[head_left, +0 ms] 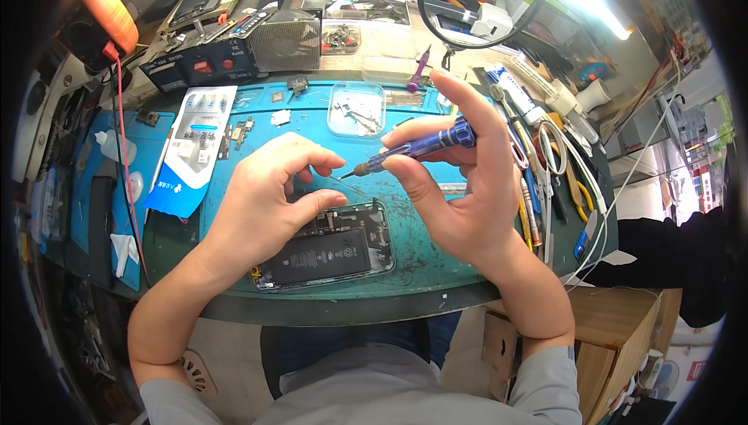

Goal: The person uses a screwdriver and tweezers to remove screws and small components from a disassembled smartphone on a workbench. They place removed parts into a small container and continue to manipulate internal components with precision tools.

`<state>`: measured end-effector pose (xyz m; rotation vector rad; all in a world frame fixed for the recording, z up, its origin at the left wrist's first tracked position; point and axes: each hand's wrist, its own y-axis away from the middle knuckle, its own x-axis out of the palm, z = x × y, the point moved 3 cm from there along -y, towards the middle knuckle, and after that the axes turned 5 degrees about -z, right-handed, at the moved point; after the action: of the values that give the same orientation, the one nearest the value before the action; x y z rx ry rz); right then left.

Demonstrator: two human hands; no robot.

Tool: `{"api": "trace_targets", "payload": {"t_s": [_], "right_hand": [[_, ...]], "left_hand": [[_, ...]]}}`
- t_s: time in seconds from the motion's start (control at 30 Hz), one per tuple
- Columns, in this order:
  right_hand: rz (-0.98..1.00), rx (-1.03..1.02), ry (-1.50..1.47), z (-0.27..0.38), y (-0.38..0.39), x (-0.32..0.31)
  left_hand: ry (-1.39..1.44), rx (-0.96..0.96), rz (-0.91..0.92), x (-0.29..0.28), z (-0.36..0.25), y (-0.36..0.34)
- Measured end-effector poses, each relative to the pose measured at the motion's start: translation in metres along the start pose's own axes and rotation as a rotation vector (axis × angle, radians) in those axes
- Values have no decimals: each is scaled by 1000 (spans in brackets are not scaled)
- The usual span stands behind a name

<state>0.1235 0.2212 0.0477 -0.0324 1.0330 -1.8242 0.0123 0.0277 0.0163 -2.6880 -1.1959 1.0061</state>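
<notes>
Box (377,125) holds small pieces (357,118) (metal, perhaps) beyond the screwdriver (428,143).

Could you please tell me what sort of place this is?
It looks like an electronics repair bench, probably for phones: an opened phone with its battery exposed, a blue screwdriver in the right hand, and small electronic parts on the blue mat.

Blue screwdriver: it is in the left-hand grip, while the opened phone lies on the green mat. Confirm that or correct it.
Wrong hand: the head view shows the blue screwdriver in the right-hand grip, not the left. The opened phone does lie on the green mat.
</notes>
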Motion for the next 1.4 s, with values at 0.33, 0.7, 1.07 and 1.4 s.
{"api": "trace_targets", "payload": {"t_s": [0.33,0.7,1.07,1.4], "right_hand": [[-8,5,-4,-1,0,-1],[-58,-4,24,3,5,-27],[27,-153,-35,-7,33,-41],[73,-129,-100,-3,34,-42]], "left_hand": [[-53,17,-19,-1,1,1],[-325,370,-12,7,-62,58],[-327,245,-170,61,-54,110],[-363,175,-291,62,-55,105]]}}
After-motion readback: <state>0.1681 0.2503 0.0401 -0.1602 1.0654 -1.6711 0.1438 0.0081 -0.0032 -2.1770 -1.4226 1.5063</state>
